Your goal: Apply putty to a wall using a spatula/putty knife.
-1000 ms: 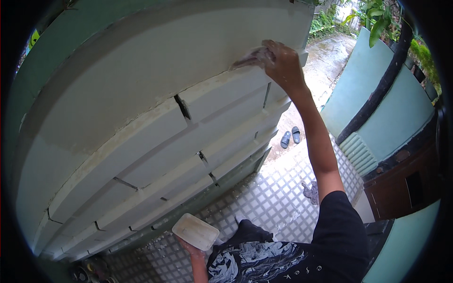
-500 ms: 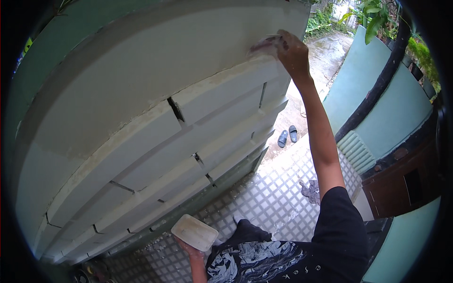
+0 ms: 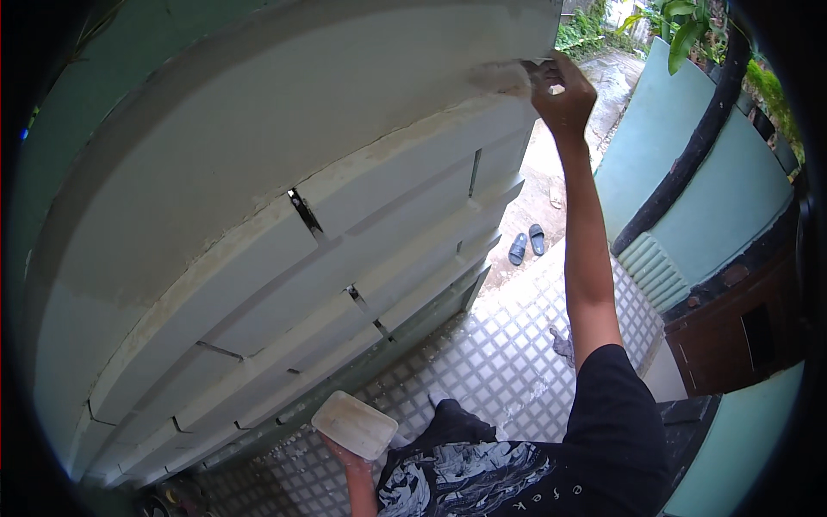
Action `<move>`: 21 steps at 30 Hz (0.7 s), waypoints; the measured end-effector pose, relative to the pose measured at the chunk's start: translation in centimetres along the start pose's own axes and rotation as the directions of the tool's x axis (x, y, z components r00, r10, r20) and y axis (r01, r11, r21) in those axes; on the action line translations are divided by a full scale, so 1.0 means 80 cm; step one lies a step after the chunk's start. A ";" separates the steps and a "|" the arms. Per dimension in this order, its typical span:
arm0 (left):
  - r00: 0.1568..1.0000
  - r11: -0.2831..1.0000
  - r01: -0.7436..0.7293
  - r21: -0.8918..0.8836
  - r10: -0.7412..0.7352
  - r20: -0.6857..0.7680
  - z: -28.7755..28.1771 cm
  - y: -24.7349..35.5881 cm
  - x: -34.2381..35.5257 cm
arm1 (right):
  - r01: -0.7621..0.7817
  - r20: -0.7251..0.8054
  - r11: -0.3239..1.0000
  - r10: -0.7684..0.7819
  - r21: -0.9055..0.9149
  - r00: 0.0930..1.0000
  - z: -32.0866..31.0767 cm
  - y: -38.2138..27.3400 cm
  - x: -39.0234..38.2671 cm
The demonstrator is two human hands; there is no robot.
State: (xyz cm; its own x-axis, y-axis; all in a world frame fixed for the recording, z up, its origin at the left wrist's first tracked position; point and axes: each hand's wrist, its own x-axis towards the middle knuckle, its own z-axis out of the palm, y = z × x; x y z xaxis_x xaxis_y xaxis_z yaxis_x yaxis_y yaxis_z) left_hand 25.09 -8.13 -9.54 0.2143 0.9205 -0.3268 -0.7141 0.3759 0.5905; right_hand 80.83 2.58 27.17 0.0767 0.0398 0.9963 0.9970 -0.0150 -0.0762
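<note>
A shallow cream rectangular plastic tub (image 3: pixel 355 425) rests tilted in my left hand (image 3: pixel 349 455), close in front of my body; its inside looks pale and smeared. High on the wall, at its far right edge, my right hand (image 3: pixel 567 96) is closed in a pinch on a thin flat piece, mostly hidden by the fingers, with only a pale edge showing. Beside those fingers, a damp-looking, brownish patch (image 3: pixel 500 79) marks the smooth grey-white wall (image 3: pixel 258 112). Below it run stepped, pale panels (image 3: pixel 388 194) with dark slots between them.
Tiled floor (image 3: pixel 508 379) lies below, with a crumpled grey cloth (image 3: pixel 562 345) on it. Dark sandals (image 3: pixel 527 245) lie outside past the wall's end. To the right stand a light-green wall (image 3: pixel 715 198), a dark slanting pipe (image 3: pixel 680 181) and a brown wooden cabinet (image 3: pixel 732 345).
My right hand has moved a little to the right along the wall, toward its edge, with the thin piece in its fingers. My left hand and the tub have stayed about where they were.
</note>
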 end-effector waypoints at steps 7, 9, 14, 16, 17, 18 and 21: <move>1.000 1.000 0.005 -0.001 -0.005 -0.008 0.006 -0.007 0.005 | 0.150 0.204 0.980 -0.121 -0.134 0.972 0.025 0.048 -0.010; 1.000 1.000 0.003 -0.002 -0.003 -0.018 0.007 -0.011 0.006 | 0.087 0.099 0.992 -0.078 -0.088 0.992 0.026 0.052 -0.008; 1.000 0.999 0.023 -0.031 -0.023 -0.005 0.006 -0.019 0.010 | -0.042 0.220 0.997 0.055 -0.064 0.974 -0.007 0.075 0.010; 0.999 0.998 0.033 -0.044 -0.033 0.007 0.005 -0.025 0.013 | -0.046 0.318 0.998 0.058 -0.046 0.946 -0.006 0.079 0.006; 0.999 0.998 0.039 -0.049 -0.038 0.014 0.005 -0.027 0.014 | -0.022 0.344 0.999 0.037 -0.047 0.938 0.001 0.080 0.002; 0.999 0.997 0.050 -0.055 -0.049 0.022 0.005 -0.029 0.015 | 0.004 0.373 0.999 0.016 -0.053 0.928 0.003 0.081 -0.001; 0.996 0.995 0.078 -0.069 -0.076 0.039 0.006 -0.038 0.020 | 0.100 0.194 0.980 -0.066 -0.172 0.979 0.020 0.083 0.004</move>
State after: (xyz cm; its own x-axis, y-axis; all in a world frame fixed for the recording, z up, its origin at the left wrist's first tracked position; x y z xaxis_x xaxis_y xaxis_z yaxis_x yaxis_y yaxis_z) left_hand 27.94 -7.77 -11.47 0.2937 0.8928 -0.3417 -0.7392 0.4387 0.5110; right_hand 87.48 4.12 26.89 0.0119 0.2336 0.9722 0.9827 -0.1823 0.0318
